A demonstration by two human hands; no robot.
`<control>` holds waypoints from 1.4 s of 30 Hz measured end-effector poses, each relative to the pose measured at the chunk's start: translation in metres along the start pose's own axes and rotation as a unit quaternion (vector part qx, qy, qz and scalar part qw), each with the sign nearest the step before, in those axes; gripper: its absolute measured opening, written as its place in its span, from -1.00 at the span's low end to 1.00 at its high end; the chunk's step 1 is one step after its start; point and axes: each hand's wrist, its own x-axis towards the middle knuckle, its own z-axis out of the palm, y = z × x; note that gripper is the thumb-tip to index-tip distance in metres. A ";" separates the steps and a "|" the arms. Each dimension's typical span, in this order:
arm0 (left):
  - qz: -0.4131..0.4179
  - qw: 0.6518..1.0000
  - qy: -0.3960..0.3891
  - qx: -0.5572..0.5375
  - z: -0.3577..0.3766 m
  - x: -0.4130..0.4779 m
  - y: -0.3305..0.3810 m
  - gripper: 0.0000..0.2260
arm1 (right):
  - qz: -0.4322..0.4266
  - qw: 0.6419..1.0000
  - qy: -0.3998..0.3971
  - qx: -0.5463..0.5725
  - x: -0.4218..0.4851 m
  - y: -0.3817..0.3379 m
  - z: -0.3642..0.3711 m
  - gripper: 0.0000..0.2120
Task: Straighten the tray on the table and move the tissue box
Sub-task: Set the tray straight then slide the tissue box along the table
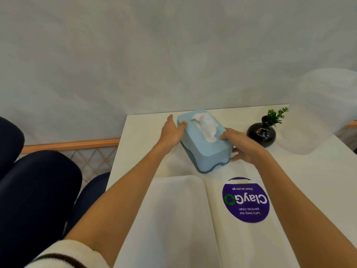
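A light blue tissue box (207, 151) with a white tissue sticking out of its top sits near the far end of the white table (309, 180), turned at an angle. My left hand (172, 130) presses against its far left side, thumb on the top edge. My right hand (241, 145) holds its right side, fingers on the top and thumb low by the base. A white tray (173, 219) lies on the near part of the table, partly under my left forearm.
A black round vase (261, 133) with a green sprig stands just right of the box. A purple round sticker (245, 200) is on the table beside the tray. Dark blue chairs (38, 190) stand to the left. A grey wall rises behind the table.
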 end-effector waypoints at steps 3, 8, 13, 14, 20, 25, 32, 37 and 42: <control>-0.008 0.999 0.016 -0.028 -0.011 0.016 -0.007 -0.36 | -0.002 0.999 -0.031 -0.020 0.012 -0.010 -0.001 -0.62; -0.042 0.997 -0.010 -0.058 -0.017 0.026 -0.020 -0.35 | 0.002 0.997 0.076 -0.030 0.016 -0.001 0.008 -0.54; -0.041 0.997 -0.011 -0.071 -0.015 0.020 -0.025 -0.45 | 0.012 0.994 0.109 -0.009 0.005 0.023 0.025 -0.47; -0.033 0.997 -0.009 -0.067 -0.014 0.017 -0.026 -0.49 | 0.011 0.993 0.116 0.003 0.005 0.023 0.029 -0.47; 0.007 0.998 0.053 -0.024 -0.030 0.005 -0.042 -0.55 | -0.005 0.990 0.130 0.052 0.014 0.000 0.044 -0.58; -0.017 0.990 0.143 -0.003 -0.061 0.006 -0.059 -0.58 | -0.026 0.995 0.090 0.027 0.041 -0.040 0.082 -0.58; -0.077 0.975 0.210 -0.003 -0.102 0.023 -0.077 -0.55 | -0.056 0.996 0.061 -0.020 0.074 -0.079 0.140 -0.56; -0.080 0.975 0.208 -0.009 -0.109 0.033 -0.084 -0.55 | -0.051 0.996 0.060 -0.037 0.094 -0.090 0.154 -0.57; -0.074 0.975 0.207 -0.024 -0.114 0.045 -0.086 -0.54 | -0.050 0.997 0.041 -0.029 0.110 -0.095 0.155 -0.57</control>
